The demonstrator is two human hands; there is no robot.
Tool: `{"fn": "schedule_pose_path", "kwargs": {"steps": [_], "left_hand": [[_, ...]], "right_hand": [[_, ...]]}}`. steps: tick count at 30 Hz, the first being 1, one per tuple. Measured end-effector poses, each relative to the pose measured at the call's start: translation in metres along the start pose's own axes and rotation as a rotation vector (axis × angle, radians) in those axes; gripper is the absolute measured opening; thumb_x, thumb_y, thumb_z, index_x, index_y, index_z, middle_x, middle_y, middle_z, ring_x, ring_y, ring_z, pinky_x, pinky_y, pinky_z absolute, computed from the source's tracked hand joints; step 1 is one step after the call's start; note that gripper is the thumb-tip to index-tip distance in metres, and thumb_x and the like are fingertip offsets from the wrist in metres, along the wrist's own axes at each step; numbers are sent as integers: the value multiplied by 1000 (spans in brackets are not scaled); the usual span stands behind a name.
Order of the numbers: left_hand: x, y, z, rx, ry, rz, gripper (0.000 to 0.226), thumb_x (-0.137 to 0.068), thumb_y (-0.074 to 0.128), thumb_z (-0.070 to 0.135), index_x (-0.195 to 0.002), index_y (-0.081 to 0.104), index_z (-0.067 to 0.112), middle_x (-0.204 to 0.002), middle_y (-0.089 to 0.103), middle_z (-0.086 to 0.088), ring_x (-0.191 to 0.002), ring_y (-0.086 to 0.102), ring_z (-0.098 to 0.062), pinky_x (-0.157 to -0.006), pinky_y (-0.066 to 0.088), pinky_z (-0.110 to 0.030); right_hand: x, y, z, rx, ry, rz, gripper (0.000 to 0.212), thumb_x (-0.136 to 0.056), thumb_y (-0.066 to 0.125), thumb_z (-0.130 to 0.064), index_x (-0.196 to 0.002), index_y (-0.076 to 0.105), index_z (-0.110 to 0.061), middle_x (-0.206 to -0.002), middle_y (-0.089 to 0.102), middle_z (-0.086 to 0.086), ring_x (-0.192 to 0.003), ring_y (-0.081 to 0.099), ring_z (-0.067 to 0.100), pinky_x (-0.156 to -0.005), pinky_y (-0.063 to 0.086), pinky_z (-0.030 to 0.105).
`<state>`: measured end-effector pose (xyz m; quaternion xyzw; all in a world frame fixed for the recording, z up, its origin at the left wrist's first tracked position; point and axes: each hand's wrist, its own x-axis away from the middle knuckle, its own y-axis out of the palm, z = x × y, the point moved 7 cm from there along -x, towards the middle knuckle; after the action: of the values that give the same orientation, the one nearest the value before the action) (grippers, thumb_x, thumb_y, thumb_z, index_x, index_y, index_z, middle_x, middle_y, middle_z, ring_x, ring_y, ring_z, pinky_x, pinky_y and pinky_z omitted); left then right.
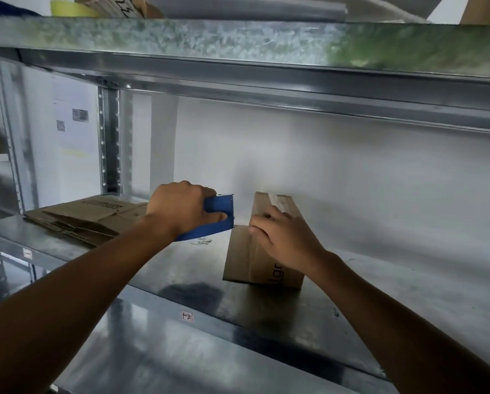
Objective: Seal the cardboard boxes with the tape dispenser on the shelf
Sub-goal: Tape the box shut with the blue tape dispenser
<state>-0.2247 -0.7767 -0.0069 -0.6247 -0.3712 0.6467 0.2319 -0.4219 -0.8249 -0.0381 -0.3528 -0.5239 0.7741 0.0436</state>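
A small closed cardboard box stands on the metal shelf, a strip of clear tape running along its top seam. My right hand rests on the near top edge of the box, fingers curled over the corner. My left hand grips a blue tape dispenser, held just left of the box with its toothed blade facing the box's upper left edge. A small gap separates the blade from the box.
Flattened cardboard boxes lie at the back left of the shelf. The upper shelf beam hangs low overhead, with a yellow roll and more cardboard on top. A slotted upright post stands at back left.
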Motion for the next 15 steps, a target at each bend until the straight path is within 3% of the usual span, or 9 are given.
{"fn": "schedule_pose_path", "kwargs": {"steps": [3, 7, 9, 12, 13, 15], "left_hand": [[2, -5, -5, -6, 9, 28, 47, -81, 44, 82, -103, 63, 44, -72, 57, 13, -70, 52, -15, -59, 32, -27], [2, -18, -8, 24, 56, 131, 49, -84, 47, 81, -111, 65, 44, -81, 70, 10, -69, 53, -14, -60, 36, -28], [-1, -25, -11, 40, 70, 166, 50, -84, 47, 81, -109, 66, 43, -78, 69, 10, -67, 54, -15, -59, 35, -27], [-9, -33, -10, 52, 80, 193, 49, -85, 48, 81, -110, 67, 43, -76, 67, 10, -67, 53, -15, -59, 33, -27], [-12, -35, -8, 55, 80, 197, 50, -85, 49, 81, -110, 67, 43, -74, 64, 11, -67, 52, -15, -57, 31, -27], [-17, -36, -5, 69, 79, 191, 51, -84, 49, 82, -111, 68, 43, -72, 60, 12, -66, 52, -15, -55, 30, -25]], "right_hand": [[4, -5, 9, -150, 55, 32, 44, -101, 47, -41, -145, 46, -33, -125, 59, -5, -97, 63, 18, -80, 55, 38], [14, -4, 29, -338, 129, -129, 63, -89, 44, -47, -149, 44, -29, -152, 37, -13, -119, 53, 10, -93, 54, 33], [19, -7, 48, -336, 198, -167, 55, -90, 46, -46, -142, 53, -31, -144, 46, -11, -123, 50, 10, -98, 50, 38], [16, -12, 77, -307, 320, -211, 22, -95, 53, -38, -116, 59, -34, -118, 65, -8, -105, 62, 17, -88, 54, 44], [13, -12, 79, -301, 339, -211, 19, -93, 52, -43, -109, 57, -34, -110, 65, -9, -98, 63, 18, -82, 54, 40], [4, -8, 75, -254, 309, -231, 40, -90, 48, -62, -118, 53, -34, -109, 58, -12, -99, 60, 17, -76, 50, 36]]}}
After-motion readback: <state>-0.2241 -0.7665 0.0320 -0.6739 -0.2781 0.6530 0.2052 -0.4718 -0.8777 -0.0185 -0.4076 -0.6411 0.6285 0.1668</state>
